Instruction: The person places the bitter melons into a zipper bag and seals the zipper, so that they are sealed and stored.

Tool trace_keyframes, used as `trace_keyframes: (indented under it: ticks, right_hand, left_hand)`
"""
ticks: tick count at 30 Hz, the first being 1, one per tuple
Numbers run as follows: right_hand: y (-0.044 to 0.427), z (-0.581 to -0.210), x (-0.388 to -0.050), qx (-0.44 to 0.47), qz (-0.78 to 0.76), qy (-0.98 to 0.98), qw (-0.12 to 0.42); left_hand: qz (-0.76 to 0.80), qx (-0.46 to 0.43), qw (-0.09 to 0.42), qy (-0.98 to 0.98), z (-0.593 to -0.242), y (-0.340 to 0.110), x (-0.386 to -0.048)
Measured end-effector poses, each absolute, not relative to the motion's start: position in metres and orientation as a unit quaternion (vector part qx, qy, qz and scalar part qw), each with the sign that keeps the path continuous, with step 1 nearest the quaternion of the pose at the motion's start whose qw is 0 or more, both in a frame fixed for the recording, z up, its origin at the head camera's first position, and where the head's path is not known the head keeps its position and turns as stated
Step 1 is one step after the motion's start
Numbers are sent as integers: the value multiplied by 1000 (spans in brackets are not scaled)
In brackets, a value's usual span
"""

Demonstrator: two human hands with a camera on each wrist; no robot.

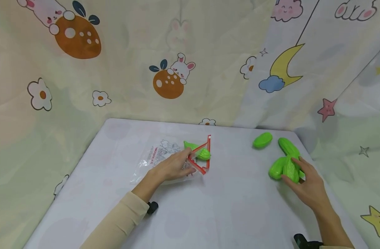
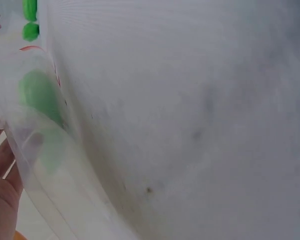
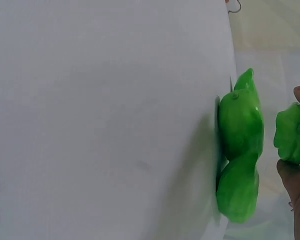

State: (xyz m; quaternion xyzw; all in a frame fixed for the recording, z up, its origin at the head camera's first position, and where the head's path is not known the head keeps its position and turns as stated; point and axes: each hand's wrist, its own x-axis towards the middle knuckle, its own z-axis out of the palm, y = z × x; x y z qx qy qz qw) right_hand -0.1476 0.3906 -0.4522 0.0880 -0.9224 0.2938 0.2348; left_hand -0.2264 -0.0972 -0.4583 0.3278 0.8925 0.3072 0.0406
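Note:
A clear zip bag (image 1: 165,157) with a red seal lies at the table's centre-left, a green vegetable-like piece (image 1: 203,154) inside near its mouth. The left hand (image 1: 174,166) grips the bag's edge by the seal; in the left wrist view the green shape (image 2: 39,95) shows through the plastic. At the right, the right hand (image 1: 311,188) pinches a green piece (image 1: 291,169) between thumb and fingers, above other green pieces (image 1: 276,168). The right wrist view shows the held piece (image 3: 292,133) apart from the others (image 3: 240,125).
Another green piece (image 1: 263,140) lies by itself near the table's back right. The white table (image 1: 233,207) ends at a patterned cloth backdrop (image 1: 127,69). Dark straps or devices show at both wrists.

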Motion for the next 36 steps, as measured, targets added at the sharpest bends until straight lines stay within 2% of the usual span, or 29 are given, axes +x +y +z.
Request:
trace_keyframes:
  ticks: [27, 36]
  right_hand:
    - [317, -456, -186, 146, 335, -908, 204]
    - [293, -457, -195, 152, 363, -904, 170]
  left_hand:
    - [292, 330, 13, 898, -454, -97, -224]
    - [296, 324, 15, 898, -455, -100, -224]
